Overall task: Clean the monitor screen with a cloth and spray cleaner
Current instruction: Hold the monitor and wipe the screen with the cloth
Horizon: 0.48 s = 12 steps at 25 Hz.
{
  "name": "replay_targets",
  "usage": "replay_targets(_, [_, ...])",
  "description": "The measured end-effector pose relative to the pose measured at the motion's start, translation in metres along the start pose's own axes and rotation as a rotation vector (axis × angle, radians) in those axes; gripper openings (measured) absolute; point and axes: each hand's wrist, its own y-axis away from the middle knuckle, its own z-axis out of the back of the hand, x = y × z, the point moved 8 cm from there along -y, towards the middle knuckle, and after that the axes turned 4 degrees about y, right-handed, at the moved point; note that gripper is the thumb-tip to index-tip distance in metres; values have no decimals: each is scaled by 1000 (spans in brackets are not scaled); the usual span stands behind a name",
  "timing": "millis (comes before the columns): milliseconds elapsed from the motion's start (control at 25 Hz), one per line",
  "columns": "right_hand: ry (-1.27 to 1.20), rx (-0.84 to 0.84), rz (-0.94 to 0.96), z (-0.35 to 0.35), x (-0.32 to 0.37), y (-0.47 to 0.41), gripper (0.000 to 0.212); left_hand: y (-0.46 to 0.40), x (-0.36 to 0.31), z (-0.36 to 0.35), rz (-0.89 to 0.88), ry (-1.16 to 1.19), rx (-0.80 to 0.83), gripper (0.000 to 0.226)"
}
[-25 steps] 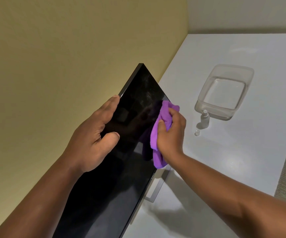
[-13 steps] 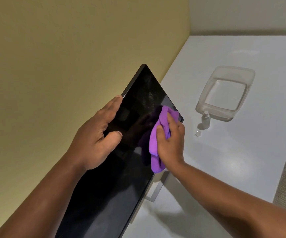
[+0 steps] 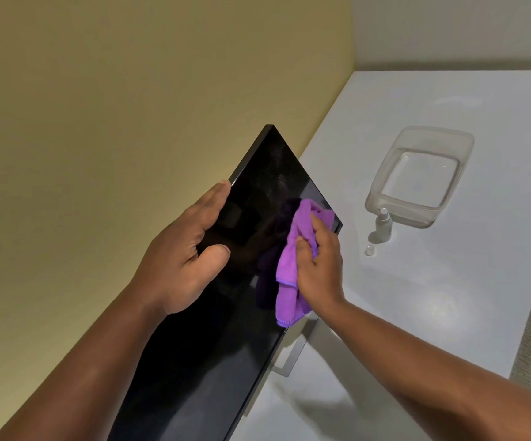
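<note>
The left hand (image 3: pixel 187 249) clasped the monitor (image 3: pixel 257 218) top edge, fingers curled, while right-hand (image 3: pixel 318 265) fingers bunched the soft, limp cloth (image 3: pixel 289 281) against the fragile, slick screen, bottle (image 3: pixel 383 226) at three o'clock on the surface (image 3: pixel 448 297).

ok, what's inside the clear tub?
Nothing solid shows inside the clear tub; its bare bottom shows through, and water can't be ruled out. The spray bottle hides a bit of its near wall.
</note>
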Motion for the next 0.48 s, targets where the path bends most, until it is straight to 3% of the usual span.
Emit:
replay_targets(120, [28,-52,-306,17,-32,-18,47,0,-2,-2,-4,-9,5,86])
replay_targets(160, [27,-69,-330,17,-26,-28,47,0,-2,-2,-4,-11,4,86])
replay_targets(360, [-70,-12,46,-1,30,-17,45,0,-1,0,4,-26,-8,87])
replay_targets(480, [-2,-38,-190,14,-6,-18,46,-1,-2,0,8,-26,-1,88])
